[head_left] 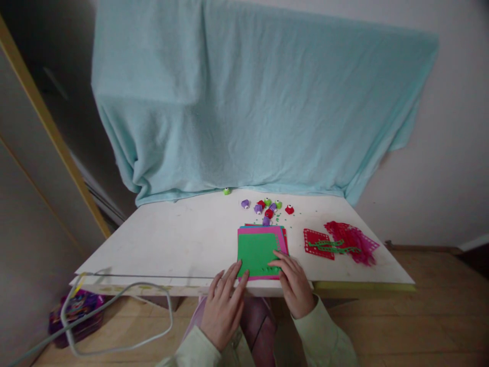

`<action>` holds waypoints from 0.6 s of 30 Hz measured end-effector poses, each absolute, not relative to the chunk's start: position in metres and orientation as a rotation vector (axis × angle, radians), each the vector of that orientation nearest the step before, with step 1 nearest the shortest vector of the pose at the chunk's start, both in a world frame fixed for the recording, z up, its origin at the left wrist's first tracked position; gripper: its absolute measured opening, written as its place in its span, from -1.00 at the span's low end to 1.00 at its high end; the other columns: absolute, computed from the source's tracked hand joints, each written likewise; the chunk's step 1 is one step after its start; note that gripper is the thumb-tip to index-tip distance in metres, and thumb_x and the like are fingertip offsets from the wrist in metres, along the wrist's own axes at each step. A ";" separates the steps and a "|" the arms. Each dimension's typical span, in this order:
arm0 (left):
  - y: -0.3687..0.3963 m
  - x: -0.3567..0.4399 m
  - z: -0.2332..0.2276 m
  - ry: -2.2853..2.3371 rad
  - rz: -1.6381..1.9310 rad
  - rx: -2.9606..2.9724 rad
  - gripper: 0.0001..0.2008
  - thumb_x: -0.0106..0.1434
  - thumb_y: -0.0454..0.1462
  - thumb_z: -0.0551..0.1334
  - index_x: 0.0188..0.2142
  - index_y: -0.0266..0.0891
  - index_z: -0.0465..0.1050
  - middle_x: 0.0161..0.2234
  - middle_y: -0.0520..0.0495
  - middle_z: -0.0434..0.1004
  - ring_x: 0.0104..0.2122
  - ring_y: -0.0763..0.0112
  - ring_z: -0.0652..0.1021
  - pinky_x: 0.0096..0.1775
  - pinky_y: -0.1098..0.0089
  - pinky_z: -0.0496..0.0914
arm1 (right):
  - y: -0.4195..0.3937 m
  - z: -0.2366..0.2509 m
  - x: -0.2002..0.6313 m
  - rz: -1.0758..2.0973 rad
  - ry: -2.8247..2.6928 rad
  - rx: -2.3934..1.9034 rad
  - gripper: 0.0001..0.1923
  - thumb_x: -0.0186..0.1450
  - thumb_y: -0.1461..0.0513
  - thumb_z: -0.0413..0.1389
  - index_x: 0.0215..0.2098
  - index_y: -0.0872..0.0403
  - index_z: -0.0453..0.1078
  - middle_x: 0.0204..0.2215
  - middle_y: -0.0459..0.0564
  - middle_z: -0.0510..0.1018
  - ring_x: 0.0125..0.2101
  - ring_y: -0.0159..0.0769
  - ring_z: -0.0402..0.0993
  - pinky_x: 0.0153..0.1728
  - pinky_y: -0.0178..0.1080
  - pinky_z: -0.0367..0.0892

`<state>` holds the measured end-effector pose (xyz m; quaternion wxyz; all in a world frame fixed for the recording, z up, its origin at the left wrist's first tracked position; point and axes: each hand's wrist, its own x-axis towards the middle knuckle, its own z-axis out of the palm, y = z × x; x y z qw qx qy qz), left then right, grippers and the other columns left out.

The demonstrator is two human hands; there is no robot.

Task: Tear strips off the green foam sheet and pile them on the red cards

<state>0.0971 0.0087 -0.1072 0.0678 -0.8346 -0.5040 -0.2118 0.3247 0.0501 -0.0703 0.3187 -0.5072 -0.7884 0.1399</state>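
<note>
Hands: left hand (223, 306) lies flat, fingers spread and gripping nothing, fingertips on the near left corner of the green sheet (256, 255); right hand (293, 283) is also uncurled, its fingertips pressing the sheet's near right edge.
Green sheet: topmost of a small paper stack (283, 237) with pink and red edges showing, at the near edge of the table (171, 239), just in front of the person.
Handling note: judged best to hold the sheets down with even, light fingertip pressure on both corners so the stack stays squared and does not slide off the edge.
Pose: both wrists low, palms down, forearms in pale sleeves coming up from below the table edge.
Punches: small purple, red and green craft punches (267, 208) clustered just beyond the stack.
Cut pieces: red and pink perforated scraps (344, 240) to the right, well apart from the hands.
Backdrop: light blue cloth (244, 102) hangs behind the table.
Floor: white cable (122, 326) loops at lower left.
</note>
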 end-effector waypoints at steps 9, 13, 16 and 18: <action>0.009 0.097 -0.109 -1.512 -0.656 -2.491 -0.42 0.27 -0.30 0.08 0.28 -0.16 0.01 0.30 -0.17 -0.05 0.25 0.13 0.09 0.20 0.08 0.01 | 0.050 -0.072 0.325 0.408 -1.953 -1.267 -0.72 0.31 0.31 -0.09 -0.10 -0.01 0.38 0.06 0.03 0.38 0.08 -0.16 0.27 0.05 -0.04 0.24; 0.011 0.097 -0.113 -1.499 -0.647 -2.467 -0.41 0.27 -0.29 0.09 0.28 -0.16 0.00 0.29 -0.18 -0.04 0.25 0.13 0.10 0.20 0.09 0.00 | 0.034 -0.018 0.328 0.120 -1.766 -1.171 -0.73 0.31 0.31 -0.05 -0.09 0.01 0.38 0.04 0.07 0.38 0.08 -0.12 0.26 0.07 0.03 0.22; 0.011 0.098 -0.114 -1.510 -0.655 -2.471 -0.41 0.27 -0.27 0.09 0.28 -0.15 0.01 0.30 -0.18 -0.05 0.25 0.11 0.11 0.19 0.09 0.01 | 0.001 0.045 0.336 -0.141 -1.675 -1.188 -0.68 0.25 0.29 0.04 -0.02 -0.01 0.37 0.09 0.05 0.34 0.10 -0.05 0.24 0.08 0.12 0.18; 0.011 0.098 -0.115 -1.521 -0.657 -2.480 -0.41 0.27 -0.28 0.09 0.28 -0.15 0.01 0.30 -0.18 -0.06 0.25 0.11 0.10 0.20 0.08 0.01 | -0.026 0.077 0.346 -0.254 -1.664 -1.228 -0.63 0.22 0.28 0.06 0.00 -0.11 0.35 0.08 -0.03 0.35 0.06 -0.11 0.29 0.06 0.07 0.21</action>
